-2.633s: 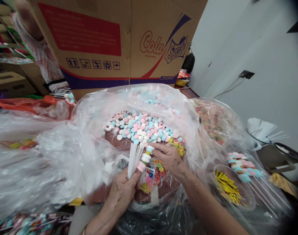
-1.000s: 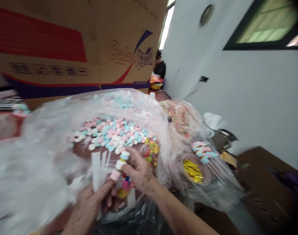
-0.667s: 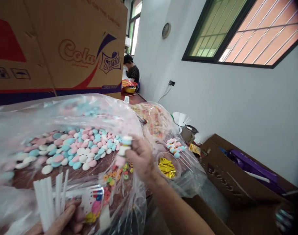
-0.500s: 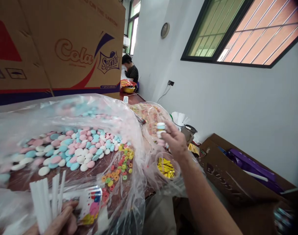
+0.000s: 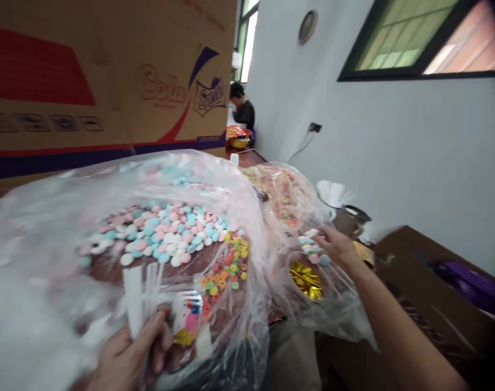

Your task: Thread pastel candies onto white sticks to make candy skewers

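My left hand [image 5: 139, 347] is closed around white paper sticks [image 5: 133, 296] and a clear bag printed with bright colours [image 5: 188, 320]. On the right, my right hand [image 5: 335, 244] pinches the end of a stack of pastel candies [image 5: 311, 234], low beside other white, blue and pink candies. Its fingertips are a little blurred. A tub of gold twist ties [image 5: 306, 279] sits just in front of that hand. Loose pink, blue and white candies [image 5: 170, 233] lie in an opened plastic bag [image 5: 68, 217], with small coloured rings [image 5: 223, 277] at their right.
A large cardboard box [image 5: 109, 70] stands behind the candy. Another bag of coloured pieces [image 5: 282, 193] lies at the back right, near white sticks [image 5: 332, 193] and a dark mug [image 5: 351, 220]. An open carton [image 5: 418, 271] is at the right. A person [image 5: 243, 108] sits far back.
My right hand has lowered with the candy stack, from above the table to beside the other candies. My left hand keeps its sticks and bag. The view has swung left.
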Demonstrator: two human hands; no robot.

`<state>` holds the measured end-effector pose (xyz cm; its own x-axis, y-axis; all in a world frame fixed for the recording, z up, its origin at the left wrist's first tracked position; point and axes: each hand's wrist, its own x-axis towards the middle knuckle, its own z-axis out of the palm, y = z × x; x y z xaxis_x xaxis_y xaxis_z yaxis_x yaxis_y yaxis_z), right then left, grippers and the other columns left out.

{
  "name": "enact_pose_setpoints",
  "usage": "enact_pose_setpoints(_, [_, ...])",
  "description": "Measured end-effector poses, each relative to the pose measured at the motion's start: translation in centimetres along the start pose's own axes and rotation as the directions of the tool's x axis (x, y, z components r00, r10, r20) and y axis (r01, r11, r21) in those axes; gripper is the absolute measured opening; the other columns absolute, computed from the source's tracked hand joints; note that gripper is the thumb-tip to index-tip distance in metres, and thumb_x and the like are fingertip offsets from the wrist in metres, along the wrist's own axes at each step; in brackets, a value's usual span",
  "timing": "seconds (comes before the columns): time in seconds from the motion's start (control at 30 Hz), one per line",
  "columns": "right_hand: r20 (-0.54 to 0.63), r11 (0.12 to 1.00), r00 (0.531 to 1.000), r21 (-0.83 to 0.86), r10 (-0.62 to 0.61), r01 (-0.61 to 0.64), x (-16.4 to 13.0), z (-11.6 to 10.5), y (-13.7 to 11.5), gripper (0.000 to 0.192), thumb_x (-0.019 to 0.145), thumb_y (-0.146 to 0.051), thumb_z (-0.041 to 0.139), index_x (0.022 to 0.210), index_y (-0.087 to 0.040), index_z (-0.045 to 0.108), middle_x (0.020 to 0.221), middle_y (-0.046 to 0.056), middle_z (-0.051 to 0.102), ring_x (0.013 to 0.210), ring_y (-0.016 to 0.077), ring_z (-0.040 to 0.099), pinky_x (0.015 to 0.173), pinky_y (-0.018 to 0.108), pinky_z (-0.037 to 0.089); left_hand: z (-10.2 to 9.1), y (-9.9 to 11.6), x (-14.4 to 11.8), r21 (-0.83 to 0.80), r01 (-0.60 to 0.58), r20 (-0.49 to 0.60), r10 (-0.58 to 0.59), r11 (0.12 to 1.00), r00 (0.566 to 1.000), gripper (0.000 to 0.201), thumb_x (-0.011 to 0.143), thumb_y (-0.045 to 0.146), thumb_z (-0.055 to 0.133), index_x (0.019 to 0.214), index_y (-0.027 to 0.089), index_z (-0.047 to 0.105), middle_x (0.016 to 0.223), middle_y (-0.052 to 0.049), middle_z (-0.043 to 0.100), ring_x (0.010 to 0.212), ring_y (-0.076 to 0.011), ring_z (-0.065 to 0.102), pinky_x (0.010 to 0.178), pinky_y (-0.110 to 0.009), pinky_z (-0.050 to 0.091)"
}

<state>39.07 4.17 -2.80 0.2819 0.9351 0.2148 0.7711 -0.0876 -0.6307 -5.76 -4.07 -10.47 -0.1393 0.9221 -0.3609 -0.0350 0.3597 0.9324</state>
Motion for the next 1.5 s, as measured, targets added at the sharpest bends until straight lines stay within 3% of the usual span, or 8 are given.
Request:
enact_pose_setpoints(0.13, [-0.293,0.987,0.949,-0.143,-0.117,0.078,-0.2,0.5,-4.0,0.039,0.079,-0.044,0.054,0.103,-0.018,0.069,0.09,0.009,0.073,0.082,0.025,0.067,0.075,0.037,0.05,0.4,1.6,-0.9,-0.042,0.037,0.063,-0.034,0.998,0.997,0.063,0.064,0.076,0.067,0.051,0.015,0.06,0.032,-0.001,0.052,0.027,-0.0078,0.043,0.03,-0.015,0.03])
enact_pose_setpoints(0.23, [-0.29,0.951,0.908,-0.021,-0.301,0.308,-2.4,3.4,-9.5,0.034,0.085,-0.043,0.054,0.105,-0.021,0.069,0.096,0.008,0.074,0.084,0.0225,0.068,0.079,0.035,0.052,0.5,2.0,-1.0,-0.088,0.037,0.056,-0.033,0.995,0.998,0.059,0.063,0.073,0.069,0.056,0.015,0.061,0.033,0.001,0.051,0.027,-0.007,0.04,0.03,-0.016,0.029])
enact_pose_setpoints(0.33, [-0.028,0.887,0.919,0.252,-0.393,0.387,-5.9,8.4,-15.1,0.023,0.087,-0.036,0.054,0.093,-0.021,0.071,0.087,0.004,0.073,0.079,0.019,0.067,0.073,0.029,0.051,0.5,1.7,-0.8,-0.155,0.04,0.057,-0.032,0.987,0.998,0.055,0.063,0.068,0.072,0.069,0.014,0.066,0.039,0.002,0.055,0.028,-0.0072,0.041,0.028,-0.017,0.03])
enact_pose_setpoints(0.53, [0.523,0.787,0.772,0.615,-0.361,-0.049,-10.7,16.9,-21.3,0.022,0.082,-0.036,0.059,0.089,-0.018,0.07,0.072,0.0,0.066,0.066,0.0166,0.056,0.062,0.027,0.043,0.1,1.2,-0.7,-0.196,0.031,0.11,-0.009,0.98,0.994,0.05,0.066,0.063,0.074,0.068,0.014,0.067,0.042,0.001,0.058,0.028,-0.0077,0.042,0.029,-0.017,0.029])
enact_pose_setpoints(1.07, [0.591,0.787,0.722,0.608,-0.359,-0.106,-10.6,18.3,-22.4,0.015,0.079,-0.03,0.054,0.069,-0.019,0.055,0.062,-0.005,0.05,0.059,0.0117,0.043,0.056,0.024,0.035,0.1,0.6,-0.7,-0.16,-0.005,0.031,0.01,0.987,0.999,0.057,0.07,0.071,0.065,0.053,0.017,0.059,0.029,0.004,0.042,0.026,-0.006,0.031,0.03,-0.017,0.02])
enact_pose_setpoints(1.27, [0.407,0.897,0.801,0.251,-0.44,0.365,-4.2,17.2,-21.5,0.023,0.092,-0.024,0.044,0.101,-0.02,0.066,0.096,0.006,0.068,0.088,0.0202,0.059,0.08,0.033,0.046,0.4,0.7,-0.7,-0.188,-0.035,-0.025,0.031,0.982,0.999,0.044,0.072,0.058,0.069,0.059,0.017,0.059,0.038,0.006,0.049,0.025,-0.0048,0.032,0.029,-0.017,0.02])
enact_pose_setpoints(1.37, [0.411,0.797,0.719,0.03,-0.56,0.603,-2.3,18.4,-20.7,0.033,0.089,-0.009,0.043,0.113,-0.019,0.064,0.118,0.012,0.066,0.107,0.0238,0.057,0.096,0.039,0.044,0.5,0.9,-0.7,-0.243,-0.048,-0.038,0.04,0.969,0.998,0.039,0.071,0.053,0.07,0.078,0.016,0.064,0.047,0.005,0.058,0.025,-0.0056,0.035,0.027,-0.017,0.021])
enact_pose_setpoints(1.5, [0.565,0.636,0.543,-0.042,-0.621,0.771,-2.6,19.7,-19.5,0.029,0.089,-0.004,0.043,0.099,-0.019,0.066,0.103,0.01,0.069,0.097,0.0228,0.057,0.09,0.037,0.046,0.6,1.0,-0.7,-0.263,-0.073,-0.052,0.061,0.962,0.997,0.038,0.071,0.052,0.071,0.079,0.016,0.063,0.055,0.003,0.063,0.025,-0.004,0.034,0.028,-0.017,0.021])
